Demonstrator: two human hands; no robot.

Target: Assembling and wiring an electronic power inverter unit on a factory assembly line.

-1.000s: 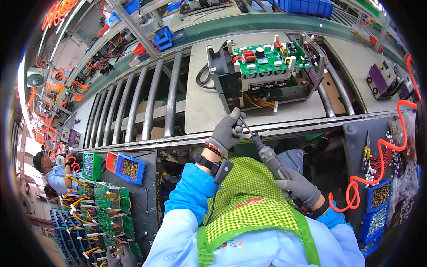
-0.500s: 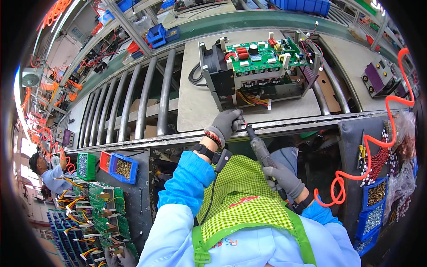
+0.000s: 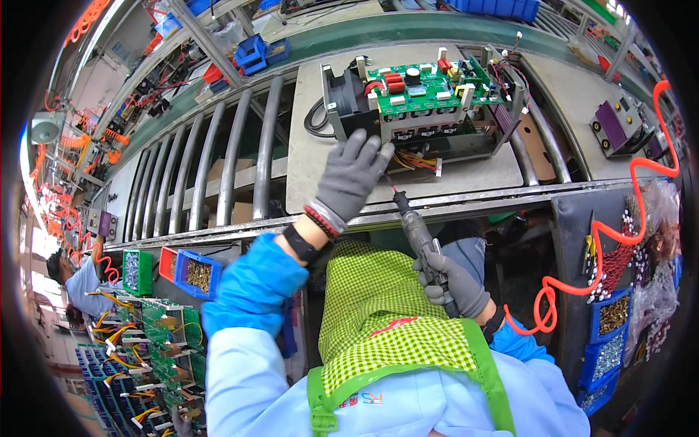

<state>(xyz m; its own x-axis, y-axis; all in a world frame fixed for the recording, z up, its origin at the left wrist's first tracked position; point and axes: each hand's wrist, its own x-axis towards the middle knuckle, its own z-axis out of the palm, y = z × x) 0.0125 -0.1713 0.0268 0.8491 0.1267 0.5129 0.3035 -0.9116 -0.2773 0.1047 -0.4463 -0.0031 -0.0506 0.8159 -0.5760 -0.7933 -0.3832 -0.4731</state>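
An electronic unit with a green circuit board (image 3: 429, 87) on top and a black fan housing at its left stands on a grey metal pallet (image 3: 320, 160) on the conveyor. My left hand (image 3: 351, 175), in a grey glove, reaches forward with spread fingers, fingertips near the unit's lower left corner. My right hand (image 3: 451, 284), also gloved, grips a grey pneumatic screwdriver (image 3: 416, 229) whose bit points up toward the unit's front edge. An orange coiled air hose (image 3: 619, 240) runs off to the right.
Steel conveyor rollers (image 3: 218, 167) lie left of the pallet. Blue and red parts bins with screws (image 3: 193, 269) sit at lower left, with stacked green boards (image 3: 160, 342) below. More bins (image 3: 611, 320) hang at right. A purple module (image 3: 619, 124) rests far right. Another person (image 3: 73, 277) stands at left.
My left hand let go of the screwdriver's tip and moved up toward the unit, fingers spreading. The unit and pallet sit nearer. My right hand keeps hold of the screwdriver.
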